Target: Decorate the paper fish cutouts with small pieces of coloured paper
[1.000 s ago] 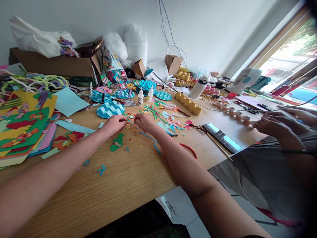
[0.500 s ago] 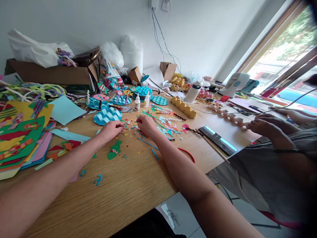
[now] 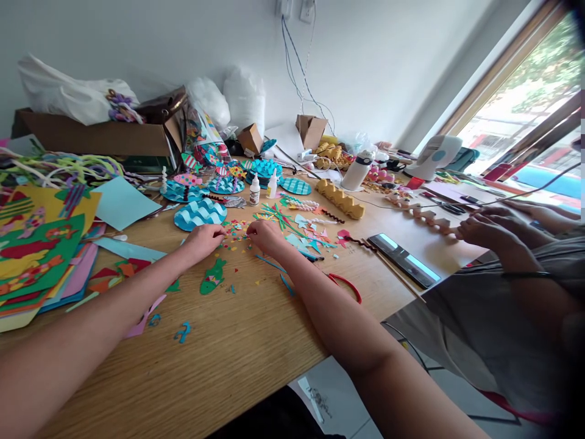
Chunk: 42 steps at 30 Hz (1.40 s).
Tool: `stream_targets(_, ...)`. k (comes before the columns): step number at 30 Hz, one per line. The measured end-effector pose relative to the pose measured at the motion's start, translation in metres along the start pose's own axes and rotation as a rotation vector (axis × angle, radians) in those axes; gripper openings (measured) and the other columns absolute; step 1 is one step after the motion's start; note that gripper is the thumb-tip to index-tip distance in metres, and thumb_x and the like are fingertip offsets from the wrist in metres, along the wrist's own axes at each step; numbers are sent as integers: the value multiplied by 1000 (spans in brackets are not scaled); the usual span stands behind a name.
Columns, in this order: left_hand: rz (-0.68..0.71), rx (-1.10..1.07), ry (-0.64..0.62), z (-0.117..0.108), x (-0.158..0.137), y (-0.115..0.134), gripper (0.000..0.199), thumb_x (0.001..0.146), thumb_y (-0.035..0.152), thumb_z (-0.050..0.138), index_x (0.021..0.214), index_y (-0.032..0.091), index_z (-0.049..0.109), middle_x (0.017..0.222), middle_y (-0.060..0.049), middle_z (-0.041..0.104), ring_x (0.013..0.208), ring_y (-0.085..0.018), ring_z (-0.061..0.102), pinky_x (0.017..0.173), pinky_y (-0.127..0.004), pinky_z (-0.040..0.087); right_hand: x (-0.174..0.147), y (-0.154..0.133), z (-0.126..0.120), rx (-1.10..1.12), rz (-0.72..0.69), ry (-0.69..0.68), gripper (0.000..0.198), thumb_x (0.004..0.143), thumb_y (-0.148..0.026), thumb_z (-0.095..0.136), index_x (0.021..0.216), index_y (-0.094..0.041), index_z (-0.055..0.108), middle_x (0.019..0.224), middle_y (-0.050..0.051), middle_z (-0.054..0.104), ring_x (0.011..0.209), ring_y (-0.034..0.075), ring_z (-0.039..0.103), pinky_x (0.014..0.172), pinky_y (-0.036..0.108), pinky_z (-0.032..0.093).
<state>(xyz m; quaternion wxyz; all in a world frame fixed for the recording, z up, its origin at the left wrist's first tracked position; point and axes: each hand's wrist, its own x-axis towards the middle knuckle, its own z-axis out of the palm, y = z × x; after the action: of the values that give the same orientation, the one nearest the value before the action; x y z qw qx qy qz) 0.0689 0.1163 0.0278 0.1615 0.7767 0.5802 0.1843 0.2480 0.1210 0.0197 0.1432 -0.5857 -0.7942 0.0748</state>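
My left hand [image 3: 205,239] is at the left edge of a pile of small coloured paper bits [image 3: 236,231], its fingers curled together. Across the pile, my right hand [image 3: 265,237] bends down with its fingertips pinched low over the bits. Anything between the fingers of either hand is too small or hidden to make out. A green paper fish [image 3: 212,278] with coloured patches lies just in front of the hands. Behind them stand two small white glue bottles [image 3: 255,191], and a round blue piece with wavy paper strips [image 3: 200,214] lies behind my left hand.
Stacked coloured paper sheets [image 3: 41,250] cover the left side. Red-handled scissors [image 3: 350,285] lie beside my right forearm. A phone [image 3: 404,260] and a yellow egg-carton strip [image 3: 339,199] are to the right. At the far right, another person's hands [image 3: 489,230] rest at the table.
My right hand has shifted slightly left, closer to my left hand across the paper bits. My left hand stays almost in place. The view has moved very slightly.
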Motion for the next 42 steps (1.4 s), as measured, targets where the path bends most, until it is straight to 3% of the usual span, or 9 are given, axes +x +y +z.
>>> stream_targets(11,75,87,-2,4,8,-11,29,73,24,44,86,21,69,90,-5,70,84,-23,60,70,-28,41,5,-16,7,-80,-111,-53,26,76,-23,47,93,-21,67,96,6,62,87,17,55,69,24,37)
stream_targets(24,83,35,35,5,8,-11,16,68,24,50,75,18,63,71,-3,65,66,-19,57,58,-26,37,7,-19,8,-103,-130,-43,19,79,-28,50,85,-18,65,89,7,62,81,16,54,68,24,35)
stream_targets(31,50,-75,83,1,5,-10,19,68,24,48,82,19,62,73,-2,64,71,-19,56,66,-28,39,9,-17,9,-50,-111,-36,16,78,-23,49,81,-15,63,89,8,62,81,14,53,69,24,36)
stream_targets(35,26,-197,83,0,1,-8,21,66,25,48,80,18,63,76,-3,64,74,-20,56,67,-28,40,9,-15,3,194,-32,-25,12,74,-22,54,74,-14,62,74,3,62,68,11,51,61,21,35)
stream_targets(39,-3,-374,21,1,-4,0,26,66,32,48,81,17,64,67,-2,63,63,-17,55,55,-26,41,5,-12,-1,718,109,-84,15,71,-29,57,68,-14,57,53,-6,50,49,6,42,49,19,31)
stream_targets(42,-15,-506,-41,2,-8,9,32,66,38,48,85,16,62,65,-1,61,58,-15,55,50,-24,41,1,-11,-1,1025,133,-145,19,68,-33,58,64,-15,53,48,-8,44,44,4,36,46,18,28)
